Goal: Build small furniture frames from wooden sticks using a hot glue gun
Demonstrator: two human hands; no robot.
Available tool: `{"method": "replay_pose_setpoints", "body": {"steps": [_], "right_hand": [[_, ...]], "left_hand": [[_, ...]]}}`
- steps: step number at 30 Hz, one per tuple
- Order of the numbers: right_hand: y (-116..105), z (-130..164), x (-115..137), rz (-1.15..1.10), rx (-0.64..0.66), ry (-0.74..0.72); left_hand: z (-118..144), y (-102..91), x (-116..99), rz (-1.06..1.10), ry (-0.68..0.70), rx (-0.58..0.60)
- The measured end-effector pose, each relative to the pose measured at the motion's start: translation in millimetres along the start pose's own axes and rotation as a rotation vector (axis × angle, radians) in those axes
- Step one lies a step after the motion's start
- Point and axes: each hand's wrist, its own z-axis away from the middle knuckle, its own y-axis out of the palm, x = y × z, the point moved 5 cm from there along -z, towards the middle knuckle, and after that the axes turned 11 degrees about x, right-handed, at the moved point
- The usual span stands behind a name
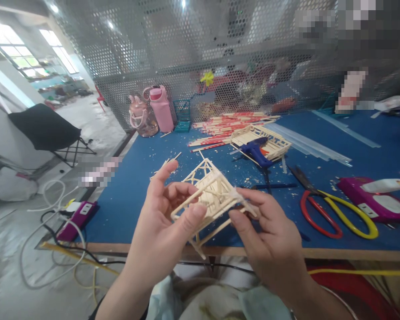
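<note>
A small model chair of thin wooden sticks (213, 191) is tilted in the air above the table's front edge. My left hand (170, 226) grips its left side, with the thumb across the near sticks and the fingers behind. At the right corner, my right hand (266, 231) pinches the frame between thumb and fingertips, where pale, glossy strands cling to the sticks. Beyond the hands, a blue glue gun (258, 151) rests on a tray-like stick frame (283, 144). Scissors (320, 195) with red and yellow handles lie to the right.
Red-and-white wrapped stick bundles (233, 124) and clear glue sticks (310, 144) lie at the back of the blue table (126, 191). A pink bottle (162, 109) stands by the perforated metal screen (166, 49). Purple power strips (76, 220) sit at left and right, with cables around.
</note>
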Motion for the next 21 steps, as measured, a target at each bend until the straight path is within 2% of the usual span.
{"method": "replay_pose_setpoints", "body": {"steps": [6,9,11,14,18,21], "right_hand": [[-4.1,-30.4,5.3,-0.141,0.066,-0.054],[-3.5,-51.8,9.1,-0.237,0.221,-0.046],[-2.1,-65.4,9.4,-0.283,0.336,-0.025],[-0.5,-83.5,8.7,-0.315,0.430,-0.039],[6.1,-95.6,5.7,-0.390,0.500,-0.064],[6.9,-94.9,1.3,-0.455,0.492,-0.051]], "left_hand": [[0.9,10.7,20.6,0.167,-0.085,0.002],[0.0,10.9,32.1,0.317,-0.075,-0.006],[-2.9,3.7,37.1,0.371,-0.034,-0.059],[-10.2,-9.2,41.8,0.380,0.012,-0.149],[-18.8,-9.6,48.1,0.391,-0.034,-0.125],[-18.8,-9.4,48.5,0.344,-0.028,-0.149]]}}
